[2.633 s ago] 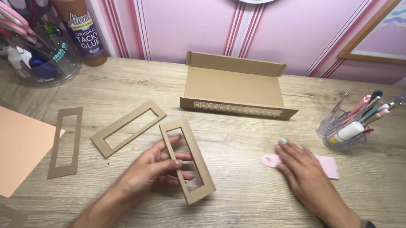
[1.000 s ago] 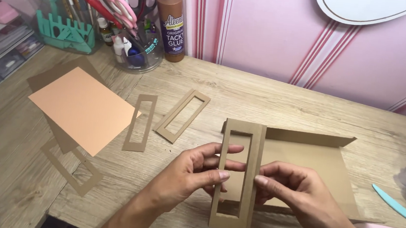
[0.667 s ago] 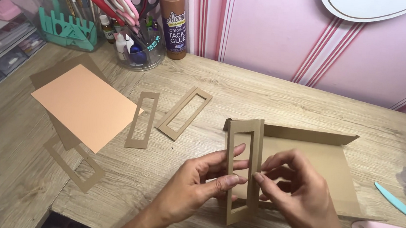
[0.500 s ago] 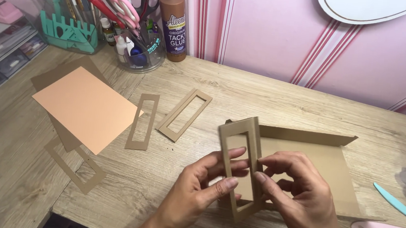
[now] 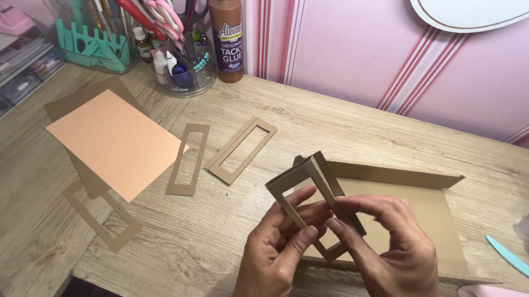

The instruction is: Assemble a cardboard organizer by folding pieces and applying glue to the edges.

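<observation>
Both hands grasp a folded kraft cardboard frame (image 5: 311, 196) above the near edge of the table (image 5: 355, 121). The left hand (image 5: 278, 250) pinches it from 7 o'clock, thumb and fingers on the lower strip; the right hand (image 5: 394, 259) pinches from 4 o'clock, fingertips on the upper fold. The frame's long axis runs from 10 o'clock to 4 o'clock, its folded ridge raised toward 12. Behind it lies a shallow kraft tray (image 5: 424, 199). At 10 o'clock lie two flat window frames (image 5: 239, 149) and a peach sheet (image 5: 111, 139). Far off at 11 o'clock stands a brown glue bottle (image 5: 226, 29) with a purple label, beside a clear cup of scissors (image 5: 180, 66).
</observation>
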